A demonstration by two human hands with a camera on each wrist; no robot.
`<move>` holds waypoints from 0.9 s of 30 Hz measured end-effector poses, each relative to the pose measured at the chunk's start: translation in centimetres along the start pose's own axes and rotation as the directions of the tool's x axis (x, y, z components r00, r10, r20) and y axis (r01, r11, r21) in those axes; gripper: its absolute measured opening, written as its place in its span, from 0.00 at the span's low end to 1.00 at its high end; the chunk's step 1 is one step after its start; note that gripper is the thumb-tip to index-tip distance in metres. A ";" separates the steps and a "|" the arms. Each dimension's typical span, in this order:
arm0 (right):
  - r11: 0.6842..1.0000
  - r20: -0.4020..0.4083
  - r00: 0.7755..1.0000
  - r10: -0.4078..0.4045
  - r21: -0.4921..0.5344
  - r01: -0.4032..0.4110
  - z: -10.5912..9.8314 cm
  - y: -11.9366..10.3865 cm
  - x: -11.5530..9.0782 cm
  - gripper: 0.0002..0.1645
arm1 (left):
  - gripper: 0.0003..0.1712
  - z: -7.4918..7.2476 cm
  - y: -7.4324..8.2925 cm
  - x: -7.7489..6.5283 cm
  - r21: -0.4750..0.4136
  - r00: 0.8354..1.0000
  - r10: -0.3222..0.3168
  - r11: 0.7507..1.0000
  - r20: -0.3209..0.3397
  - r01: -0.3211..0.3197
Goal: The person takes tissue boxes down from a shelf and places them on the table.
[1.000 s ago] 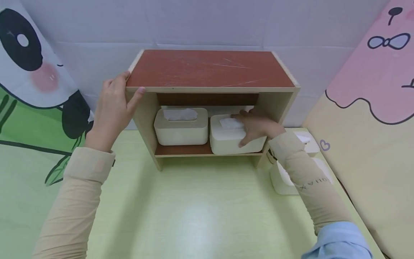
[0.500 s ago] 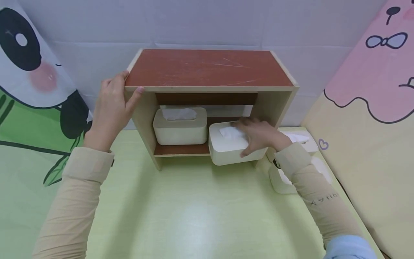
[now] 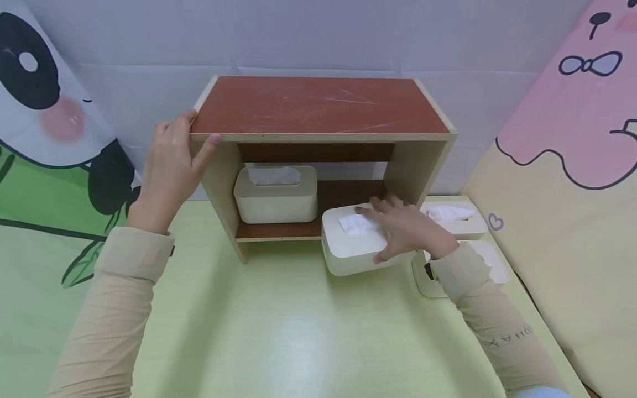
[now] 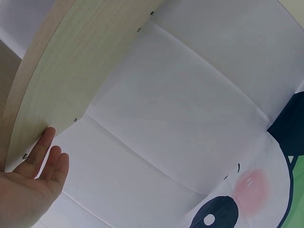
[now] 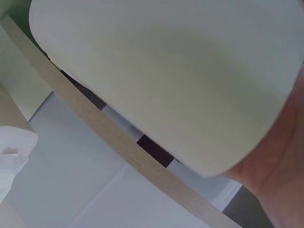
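Observation:
My right hand (image 3: 410, 229) grips a white tissue box (image 3: 345, 249) by its right end, fingers across the lid and thumb on the front side. The box slants forward in front of the small shelf unit (image 3: 323, 105), a white tissue in its top slot. In the right wrist view its pale underside (image 5: 166, 85) fills the upper part. A second tissue box (image 3: 276, 202) stands inside the unit at left. My left hand (image 3: 169, 166) rests at the unit's upper left corner, thumb on the front edge, fingers extended along the outer side panel (image 4: 71, 71).
Right of the unit, two more tissue boxes stand on the pale green table (image 3: 278, 326): a rear one (image 3: 473, 224) and a front one (image 3: 490, 257), partly behind my right forearm. A pale wall sheet (image 3: 318, 33) hangs behind the unit.
My right hand has drawn the tissue box forward from the shelf's right half, tilting and turning it slightly. My left hand has stayed at the corner.

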State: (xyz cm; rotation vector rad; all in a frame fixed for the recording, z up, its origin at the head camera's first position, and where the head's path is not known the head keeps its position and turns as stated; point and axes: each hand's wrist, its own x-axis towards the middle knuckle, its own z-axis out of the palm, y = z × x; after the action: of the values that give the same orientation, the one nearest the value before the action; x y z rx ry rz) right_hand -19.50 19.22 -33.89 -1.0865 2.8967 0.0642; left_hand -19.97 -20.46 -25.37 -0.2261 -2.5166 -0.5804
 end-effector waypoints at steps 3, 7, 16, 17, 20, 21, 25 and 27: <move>1.000 -0.011 1.000 -0.013 -0.012 0.013 0.3 -0.4 -0.5 0.64 | 0.40 0.0 0.0 0.0 0.004 1.000 0.001 1.000 -0.001 -0.001; 0.999 -0.039 0.999 -0.035 -0.024 0.035 0.6 -0.9 -1.2 0.64 | 0.40 0.0 0.0 0.0 0.008 1.000 -0.001 1.000 0.000 0.001; 0.999 -0.045 0.998 -0.031 -0.025 0.030 1.1 -1.8 -2.5 0.64 | 0.40 0.0 0.0 0.0 0.009 1.000 0.003 1.000 -0.008 -0.003; 0.999 -0.046 0.998 -0.032 -0.023 0.031 1.2 -1.9 -2.6 0.64 | 0.40 0.0 0.0 0.0 0.009 1.000 0.005 1.000 -0.010 -0.005; 0.999 -0.041 0.999 -0.030 -0.018 0.030 1.5 -2.3 -2.9 0.63 | 0.40 0.0 0.0 0.0 0.013 1.000 0.009 1.000 -0.016 -0.009; 1.000 -0.036 0.999 -0.028 -0.011 0.028 1.7 -2.4 -3.0 0.63 | 0.40 0.0 0.0 0.0 0.013 1.000 0.010 1.000 -0.017 -0.009; 0.999 -0.013 1.000 -0.023 0.024 0.023 3.0 -2.5 -3.1 0.63 | 0.40 0.0 0.1 0.0 0.010 1.000 0.011 1.000 -0.018 -0.011; 0.999 0.004 1.000 -0.021 0.048 0.021 3.9 -2.5 -3.1 0.63 | 0.40 0.1 0.1 0.0 0.009 1.000 0.012 1.000 -0.017 -0.012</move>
State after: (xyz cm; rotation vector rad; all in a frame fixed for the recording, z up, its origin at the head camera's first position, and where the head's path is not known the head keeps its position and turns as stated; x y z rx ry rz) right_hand -15.39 19.62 -37.66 -1.1073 2.8664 -0.0033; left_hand -19.94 -20.36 -25.40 -0.2314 -2.4990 -0.5643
